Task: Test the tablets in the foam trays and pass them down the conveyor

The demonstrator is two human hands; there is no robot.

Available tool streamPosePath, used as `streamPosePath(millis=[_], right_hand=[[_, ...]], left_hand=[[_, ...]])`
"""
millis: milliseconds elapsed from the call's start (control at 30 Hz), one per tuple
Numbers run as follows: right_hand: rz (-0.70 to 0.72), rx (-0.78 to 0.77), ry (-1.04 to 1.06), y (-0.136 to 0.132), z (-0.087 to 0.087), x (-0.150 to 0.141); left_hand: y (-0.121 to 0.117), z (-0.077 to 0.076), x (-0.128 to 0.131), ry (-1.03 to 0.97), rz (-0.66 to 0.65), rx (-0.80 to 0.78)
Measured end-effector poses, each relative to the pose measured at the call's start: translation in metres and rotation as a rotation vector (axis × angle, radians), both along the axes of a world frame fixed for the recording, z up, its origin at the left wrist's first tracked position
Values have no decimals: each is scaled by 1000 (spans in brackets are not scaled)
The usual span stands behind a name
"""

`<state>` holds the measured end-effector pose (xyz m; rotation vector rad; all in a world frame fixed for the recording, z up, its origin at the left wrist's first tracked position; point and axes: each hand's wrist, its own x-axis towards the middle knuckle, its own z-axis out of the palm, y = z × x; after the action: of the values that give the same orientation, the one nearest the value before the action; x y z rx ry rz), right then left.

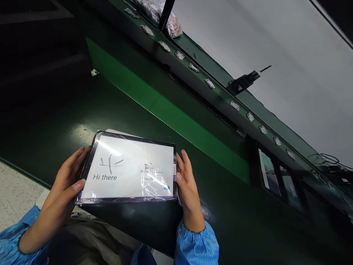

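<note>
I hold a tablet [129, 167] level above the dark green bench [55, 117], one hand at each short edge. Its lit white screen reads "Hi there" and is covered by a crinkled clear film. My left hand [62, 187] grips the left edge, thumb over the bezel and fingers curled beneath. My right hand [187, 184] clasps the right edge, thumb on the rim. Both wrists wear blue sleeves.
A brighter green belt strip [165, 106] runs diagonally behind the tablet. Beyond it a dark rail carries several small metal clips [209, 83] and a black fixture [244, 81]. Two screens [275, 176] sit under the rail at right. A plastic bag [165, 14] lies at the top.
</note>
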<state>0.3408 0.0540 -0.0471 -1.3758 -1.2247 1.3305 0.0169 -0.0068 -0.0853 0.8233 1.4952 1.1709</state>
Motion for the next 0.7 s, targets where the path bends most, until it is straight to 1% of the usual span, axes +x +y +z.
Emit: streamPosePath(millis=[100, 167, 200, 267, 367, 433, 467, 500, 533, 567, 700], right_hand=[[-27, 116, -150, 3, 3, -3], [2, 220, -296, 6, 8, -4], [24, 260, -352, 8, 11, -4], [40, 310, -404, 10, 15, -3], [-9, 331, -393, 12, 17, -1], [-32, 328, -384, 12, 17, 0], [-31, 329, -390, 13, 18, 1], [-21, 338, -406, 13, 20, 0], [-1, 353, -433, 14, 23, 0], [24, 374, -470, 16, 27, -1], [105, 472, -651, 26, 42, -10]], left_hand=[[1, -5, -4, 45, -36, 46], [6, 0, -8, 160, -79, 106], [11, 5, -10, 257, -108, 156], [25, 18, -15, 509, -183, 310], [54, 37, -22, 880, -339, 590], [71, 45, -27, 1022, -491, 694], [78, 49, -28, 1044, -543, 715], [82, 52, -30, 1039, -568, 723], [85, 56, -31, 1017, -565, 722], [86, 61, -33, 983, -534, 722], [78, 81, -37, 908, -367, 751]])
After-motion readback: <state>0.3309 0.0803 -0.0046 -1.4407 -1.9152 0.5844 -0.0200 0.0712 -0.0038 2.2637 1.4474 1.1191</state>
